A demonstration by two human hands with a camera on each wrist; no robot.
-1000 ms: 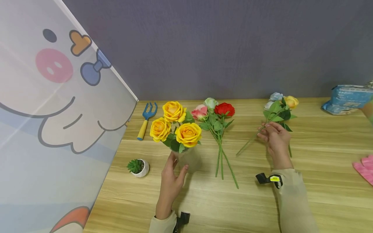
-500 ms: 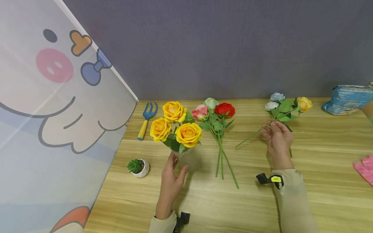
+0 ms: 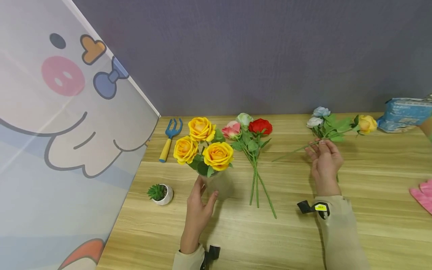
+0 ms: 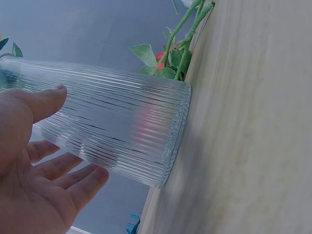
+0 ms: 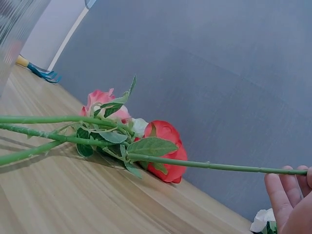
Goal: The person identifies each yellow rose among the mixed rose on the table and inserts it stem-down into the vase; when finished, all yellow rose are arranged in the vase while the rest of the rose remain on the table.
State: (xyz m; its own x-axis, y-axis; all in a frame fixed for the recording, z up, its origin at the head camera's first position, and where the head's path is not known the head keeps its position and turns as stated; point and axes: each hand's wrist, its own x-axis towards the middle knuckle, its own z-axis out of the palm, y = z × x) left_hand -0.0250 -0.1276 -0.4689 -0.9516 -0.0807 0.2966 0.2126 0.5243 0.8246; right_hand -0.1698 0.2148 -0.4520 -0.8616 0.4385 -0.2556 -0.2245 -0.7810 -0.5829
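My left hand [image 3: 198,214] holds a ribbed clear glass vase [image 4: 112,122], thumb on one side and fingers on the other. The vase stands upright on the table with several yellow-orange roses [image 3: 218,155] in it. At the right, my right hand [image 3: 325,161] pinches the green stem [image 5: 219,166] of a pale yellow rose [image 3: 367,124], its bloom pointing right and its bare stem end left. Just beyond that hand lie a white flower [image 3: 314,122] and a light blue flower [image 3: 321,111]. In the right wrist view, the stem's far end overlaps a red rose [image 5: 165,151].
Between the hands lie a pink flower [image 3: 231,129], a pale green one [image 3: 244,119] and a red rose, stems crossed. A blue hand fork [image 3: 173,131] and a potted succulent [image 3: 162,194] are left. A blue packet [image 3: 405,114] and something pink [image 3: 423,195] are right.
The pale yellow rose has moved right, away from the white and blue flowers, and its stem has swung flatter. My right hand has shifted slightly right; the left hand and vase stay put.
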